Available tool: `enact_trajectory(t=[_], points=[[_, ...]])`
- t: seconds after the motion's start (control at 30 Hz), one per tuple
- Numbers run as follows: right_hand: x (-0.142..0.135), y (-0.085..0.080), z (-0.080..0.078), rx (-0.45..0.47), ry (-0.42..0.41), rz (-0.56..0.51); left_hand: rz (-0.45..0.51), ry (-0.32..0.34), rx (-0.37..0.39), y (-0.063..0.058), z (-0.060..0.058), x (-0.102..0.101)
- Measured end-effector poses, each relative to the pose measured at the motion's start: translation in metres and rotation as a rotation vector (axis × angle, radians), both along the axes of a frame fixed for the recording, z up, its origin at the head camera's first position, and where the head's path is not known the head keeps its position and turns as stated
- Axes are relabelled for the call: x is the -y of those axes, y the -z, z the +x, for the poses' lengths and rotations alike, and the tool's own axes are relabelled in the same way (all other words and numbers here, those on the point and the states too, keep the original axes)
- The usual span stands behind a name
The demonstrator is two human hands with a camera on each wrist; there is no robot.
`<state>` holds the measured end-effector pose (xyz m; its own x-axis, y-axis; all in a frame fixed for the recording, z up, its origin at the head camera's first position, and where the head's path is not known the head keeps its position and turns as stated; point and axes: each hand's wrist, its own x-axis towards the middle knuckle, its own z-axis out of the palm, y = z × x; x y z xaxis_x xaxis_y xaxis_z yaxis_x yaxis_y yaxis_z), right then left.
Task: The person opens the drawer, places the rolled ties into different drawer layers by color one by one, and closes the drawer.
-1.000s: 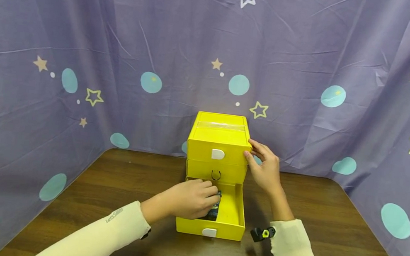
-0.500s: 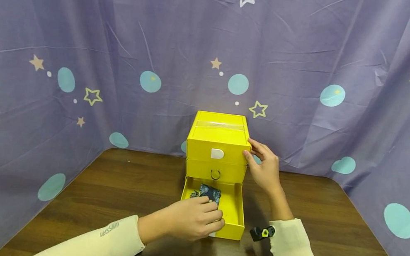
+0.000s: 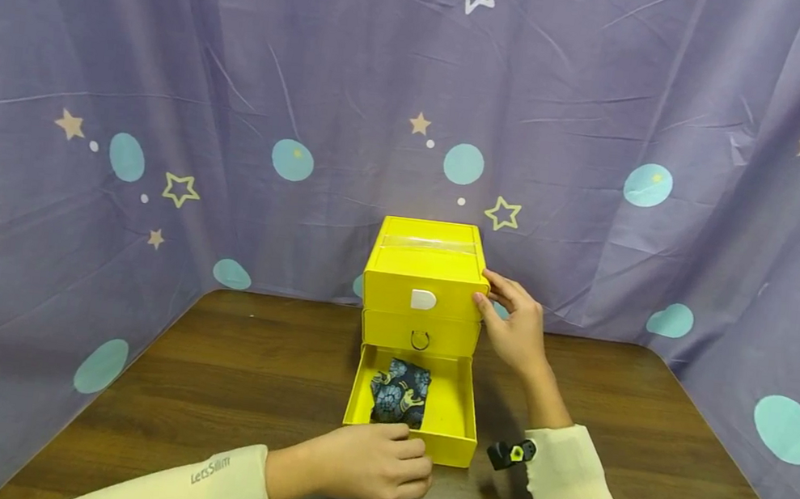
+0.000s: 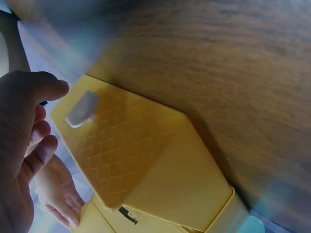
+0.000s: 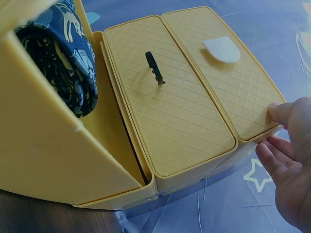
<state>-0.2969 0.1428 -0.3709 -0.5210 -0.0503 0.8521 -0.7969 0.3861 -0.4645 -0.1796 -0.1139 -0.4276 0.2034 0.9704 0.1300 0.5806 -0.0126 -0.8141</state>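
A small yellow drawer unit (image 3: 431, 250) stands on the table, its bottom drawer (image 3: 455, 402) pulled out. Inside that drawer, toward its left side, lies a folded dark blue cloth (image 3: 401, 396) with a pale animal print; its layers show in the right wrist view. My left hand (image 3: 377, 465) hovers before the drawer front, holding nothing. In the left wrist view its fingers (image 4: 43, 148) curl loosely beside the drawer's white tab handle (image 4: 83, 108). My right hand (image 3: 518, 327) grips the unit's upper right front corner, thumb on the front and fingers along the side.
Above the pulled-out drawer, the middle drawer carries a dark ring pull (image 3: 420, 340) and the top one a white tab (image 3: 423, 300). The brown wooden table (image 3: 262, 373) surrounds the unit. A purple curtain (image 3: 357, 99) hangs behind and on both sides.
My left hand has come out of the drawer toward me and down to its front, leaving the cloth lying in view. The right hand has kept its hold on the unit.
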Motion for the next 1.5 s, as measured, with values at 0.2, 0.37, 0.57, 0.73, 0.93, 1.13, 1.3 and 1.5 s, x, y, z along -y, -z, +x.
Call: enact_trajectory(t=[0.2,0.37,0.57,0.73,0.93,1.13,1.3,1.5], points=[[-0.002,0.002,-0.003,-0.011,0.004,-0.009,-0.057,-0.01,-0.062,0.005,-0.005,0.003],[-0.004,0.004,-0.003,0.005,0.004,-0.001,-0.081,-0.021,-0.095,0.011,-0.009,0.003],[-0.004,0.004,-0.002,0.019,0.004,-0.004,-0.073,-0.027,-0.104,0.014,-0.013,0.002],[-0.002,0.003,-0.003,-0.004,0.017,-0.011,-0.063,-0.039,-0.126,0.016,-0.013,0.001],[0.0,0.004,-0.003,-0.021,0.028,-0.011,-0.061,-0.051,-0.138,0.017,-0.012,-0.001],[-0.002,0.005,-0.005,0.0,0.027,0.002,-0.065,-0.06,-0.141,0.017,-0.012,-0.003],[-0.001,0.005,-0.005,-0.004,0.008,-0.009,-0.063,-0.071,-0.143,0.016,-0.012,-0.003],[0.006,-0.004,0.007,-0.016,0.006,-0.019,-0.07,-0.087,-0.144,0.013,-0.013,-0.002]])
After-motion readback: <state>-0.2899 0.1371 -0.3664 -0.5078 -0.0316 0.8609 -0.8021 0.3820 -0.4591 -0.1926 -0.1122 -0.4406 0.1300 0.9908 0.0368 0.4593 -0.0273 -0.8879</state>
